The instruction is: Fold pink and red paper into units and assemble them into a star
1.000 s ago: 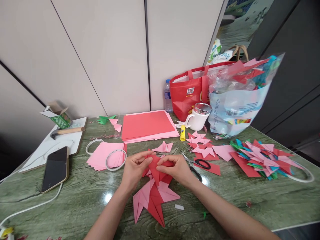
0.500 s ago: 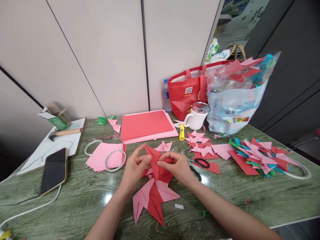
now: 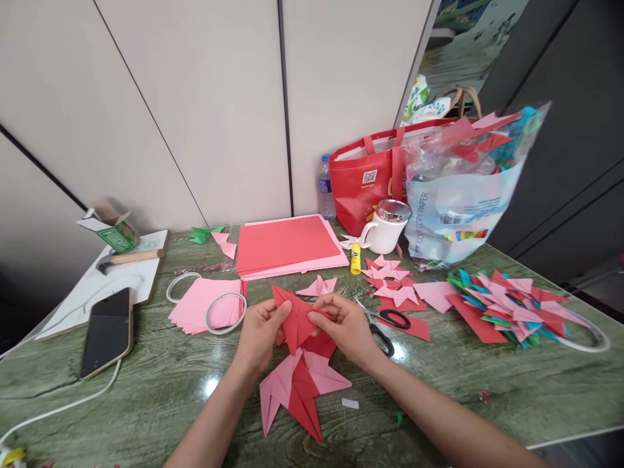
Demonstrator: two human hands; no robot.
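Observation:
Between my hands is a folded red paper piece point(image 3: 298, 324), raised over the table. My left hand point(image 3: 260, 326) pinches its left edge with thumb and fingers. On the other side, my right hand point(image 3: 344, 325) pinches its right corner. Below lies a pink and red folded paper star point(image 3: 302, 390), its upper part hidden by the held piece and my hands. Just behind my hands is a small pink folded piece point(image 3: 318, 286). Black-handled scissors point(image 3: 385, 325) lie close to my right hand.
Left of my hands, white rings point(image 3: 227, 313) lie around pink paper squares point(image 3: 195, 305). Behind are red and pink sheets point(image 3: 290, 244), a yellow glue stick point(image 3: 355, 259) and a white mug point(image 3: 387, 227). A phone point(image 3: 107, 333) lies left; a colourful paper pile point(image 3: 517, 305) sits right.
The red paper piece has turned and spread wider, its top point shifting left. My left hand has moved slightly down and my fingers have changed their hold on the edges.

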